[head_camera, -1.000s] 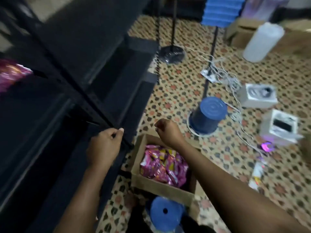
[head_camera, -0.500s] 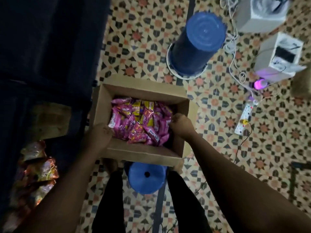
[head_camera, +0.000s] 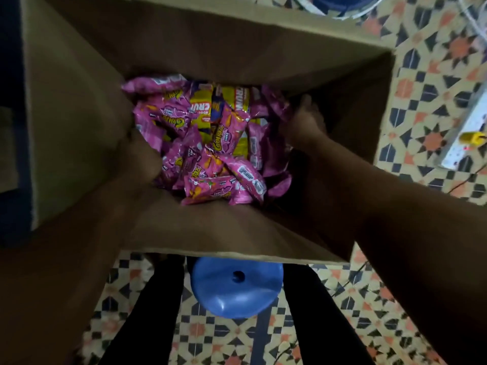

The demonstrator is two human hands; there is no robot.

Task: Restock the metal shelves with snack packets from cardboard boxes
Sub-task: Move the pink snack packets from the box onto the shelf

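Note:
An open cardboard box [head_camera: 79, 106] fills most of the head view. On its bottom lies a heap of pink snack packets [head_camera: 210, 164], with a few yellow packets [head_camera: 232, 101] among them. My left hand [head_camera: 143, 158] reaches in at the left edge of the heap. It is blurred, and its fingers are buried among the packets. My right hand [head_camera: 303, 123] is at the right edge of the heap with its thumb up. Its fingers are pushed into the pink packets and hidden. The heap lies between the two hands.
A blue round stool seat [head_camera: 237, 291] sits between my dark-trousered legs just below the box. The dark shelf unit [head_camera: 10, 154] is along the left edge. On the patterned tile floor there is a white power strip [head_camera: 463, 146] to the right and a blue bucket [head_camera: 342, 2] beyond the box.
My head has dropped much closer over the box. Both hands went from the shelf post and box rim down inside the box, one on each side of the packet heap.

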